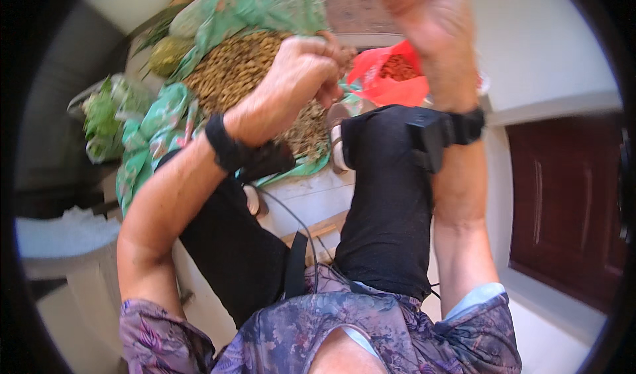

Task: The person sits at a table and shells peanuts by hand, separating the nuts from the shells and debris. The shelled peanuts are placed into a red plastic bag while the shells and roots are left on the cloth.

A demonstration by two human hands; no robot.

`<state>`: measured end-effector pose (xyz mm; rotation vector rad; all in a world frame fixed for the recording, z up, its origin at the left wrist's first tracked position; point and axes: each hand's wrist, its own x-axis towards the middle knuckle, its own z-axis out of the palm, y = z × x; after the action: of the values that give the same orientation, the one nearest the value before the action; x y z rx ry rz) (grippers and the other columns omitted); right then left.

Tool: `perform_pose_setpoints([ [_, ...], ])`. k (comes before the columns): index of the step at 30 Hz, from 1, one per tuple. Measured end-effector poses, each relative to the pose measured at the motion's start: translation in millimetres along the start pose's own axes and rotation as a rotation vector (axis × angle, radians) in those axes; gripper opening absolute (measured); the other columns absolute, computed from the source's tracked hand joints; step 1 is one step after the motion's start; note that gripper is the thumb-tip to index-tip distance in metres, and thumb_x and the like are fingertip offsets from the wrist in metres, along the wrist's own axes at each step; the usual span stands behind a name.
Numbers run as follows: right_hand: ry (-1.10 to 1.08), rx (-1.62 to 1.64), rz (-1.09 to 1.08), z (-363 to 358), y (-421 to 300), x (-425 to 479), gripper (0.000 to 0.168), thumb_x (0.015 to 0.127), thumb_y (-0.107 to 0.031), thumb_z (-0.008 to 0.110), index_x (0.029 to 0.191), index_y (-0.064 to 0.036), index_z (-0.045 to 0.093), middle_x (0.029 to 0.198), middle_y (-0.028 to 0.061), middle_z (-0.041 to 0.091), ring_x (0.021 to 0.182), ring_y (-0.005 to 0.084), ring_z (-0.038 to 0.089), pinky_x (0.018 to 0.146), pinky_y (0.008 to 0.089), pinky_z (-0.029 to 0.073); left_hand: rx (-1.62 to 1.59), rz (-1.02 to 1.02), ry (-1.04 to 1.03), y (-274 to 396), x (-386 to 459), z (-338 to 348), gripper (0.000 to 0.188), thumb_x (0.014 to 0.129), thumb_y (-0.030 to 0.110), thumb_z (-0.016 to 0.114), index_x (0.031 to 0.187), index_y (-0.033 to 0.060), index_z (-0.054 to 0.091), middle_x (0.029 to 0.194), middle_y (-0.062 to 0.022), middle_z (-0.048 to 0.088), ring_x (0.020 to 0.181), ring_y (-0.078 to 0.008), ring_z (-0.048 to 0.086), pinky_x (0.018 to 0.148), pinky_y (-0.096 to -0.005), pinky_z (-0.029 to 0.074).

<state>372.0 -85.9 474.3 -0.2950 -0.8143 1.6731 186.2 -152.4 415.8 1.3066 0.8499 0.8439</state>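
Observation:
My left hand (308, 71), fingers curled, is over the right edge of a heap of unshelled peanuts (228, 66) on a green patterned cloth (263, 6); whether it holds anything is hidden. My right hand (422, 11) is raised, blurred and partly cut off at the top, above a red bag (392, 88) with reddish kernels (399, 67) inside. Empty shells and debris (310, 130) lie at the near side of the heap, below my left hand.
A yellow-green melon (170, 56) and a pale gourd (186, 20) lie left of the cloth. Bagged leafy greens (102, 115) stand farther left. My knees and shoes flank the near floor; a dark red door (566, 205) is at right.

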Motion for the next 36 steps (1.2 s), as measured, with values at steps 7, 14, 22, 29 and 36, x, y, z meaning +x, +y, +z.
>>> perform_pose_setpoints([
  [7,-0.035,-0.492,0.001,-58.8,-43.0,-24.9,0.029,0.093,-0.02,0.05,0.108,0.004,0.057,0.089,0.0068,0.058,0.073,0.0096,0.049,0.061,0.0203,0.039,0.586,0.318,0.028,19.4,28.5,-110.3,0.01,0.071,-0.001,0.052,0.073,-0.0077,0.06,0.063,-0.0081,0.06,0.054,-0.0134,0.059,0.049,-0.025,0.05],
  [14,0.103,-0.921,0.527,-139.6,40.5,-17.2,0.026,0.09,-0.02,0.052,0.105,-0.001,0.059,0.082,0.0019,0.06,0.065,0.0049,0.053,0.055,0.0159,0.04,0.626,-0.106,0.188,-85.8,60.4,-260.6,0.01,0.073,0.004,0.056,0.071,-0.0032,0.062,0.065,-0.0094,0.06,0.053,-0.0139,0.057,0.047,-0.025,0.048],
  [22,-0.262,-0.864,1.128,-182.0,170.7,-3.4,0.03,0.082,-0.028,0.066,0.101,-0.005,0.061,0.083,-0.0012,0.059,0.075,0.007,0.055,0.061,0.0201,0.042,1.176,-0.434,0.108,-262.2,68.3,-289.0,0.031,0.074,0.011,0.052,0.097,-0.0082,0.06,0.094,-0.0259,0.064,0.093,-0.0381,0.06,0.081,-0.0433,0.048],
  [29,-0.458,-0.898,1.321,-226.5,251.3,3.2,0.028,0.085,-0.031,0.063,0.096,-0.005,0.061,0.077,-0.0017,0.057,0.07,0.0082,0.053,0.058,0.0234,0.044,1.297,-0.555,-0.011,-342.1,79.3,-309.4,0.053,0.079,0.013,0.051,0.127,-0.0059,0.038,0.127,-0.0288,0.044,0.118,-0.044,0.041,0.095,-0.0519,0.037],
  [36,-0.403,-0.821,1.373,-268.5,281.5,-34.5,0.026,0.086,-0.03,0.06,0.093,-0.005,0.06,0.075,-0.0005,0.056,0.068,0.0093,0.054,0.059,0.0231,0.045,1.562,-0.114,0.022,-377.5,40.9,-222.2,0.057,0.073,0.008,0.053,0.128,-0.0036,0.039,0.133,-0.0256,0.037,0.122,-0.0457,0.034,0.093,-0.0564,0.035],
])
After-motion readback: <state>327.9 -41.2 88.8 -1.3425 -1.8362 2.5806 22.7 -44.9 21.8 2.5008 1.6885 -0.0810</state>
